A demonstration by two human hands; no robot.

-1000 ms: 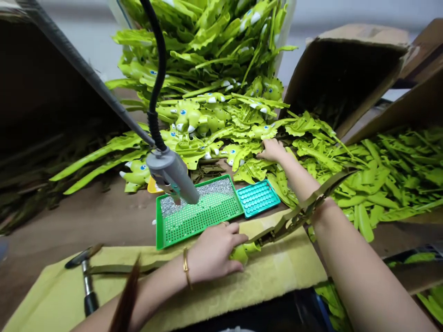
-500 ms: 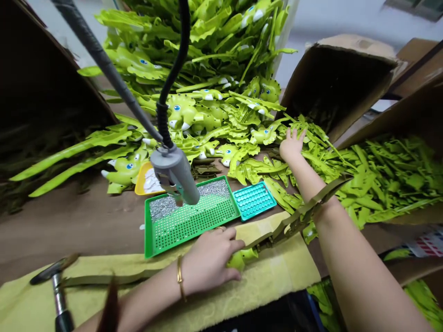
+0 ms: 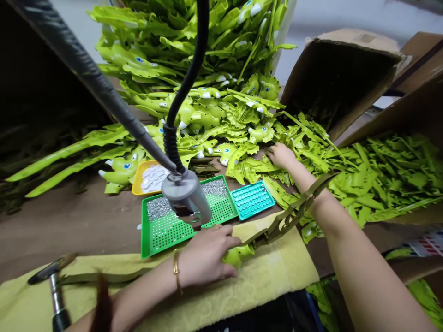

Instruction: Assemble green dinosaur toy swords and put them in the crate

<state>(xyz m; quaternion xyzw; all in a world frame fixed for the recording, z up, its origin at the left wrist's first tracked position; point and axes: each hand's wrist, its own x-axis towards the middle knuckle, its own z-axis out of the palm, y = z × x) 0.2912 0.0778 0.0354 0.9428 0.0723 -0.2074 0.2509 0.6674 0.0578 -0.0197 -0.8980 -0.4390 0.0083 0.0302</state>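
Lime-green plastic dinosaur toy (image 3: 238, 256) is lying on a yellow foam pad (image 3: 277, 272) under our left hand (image 3: 204, 256), and we are bearing down on it with the fingers (image 3: 230, 242) together and curled over its top, though we cannot tell how hard they are clamping. Most of the toy is hidden by the hand, so we cannot say which way its head is pointing. A flat olive moulded strip (image 3: 294, 214) is running from just beyond those fingers up to the right, so the long axis seems to slant from lower left to upper right, ending near our right wrist.

Our right hand (image 3: 282, 156) is resting on a heap of green moulded pieces (image 3: 387, 184), its fingers (image 3: 277, 152) slightly curled; we cannot tell whether they are gripping anything. Above the left fingers sit a green perforated tray (image 3: 143, 244) with silver studs (image 3: 157, 207) and a teal cell tray (image 3: 268, 205). A hammer (image 3: 57, 295) is lying far to their left.

We judge that we are working this one toy on the pad, and that the next move calls for keeping it pinned steady.
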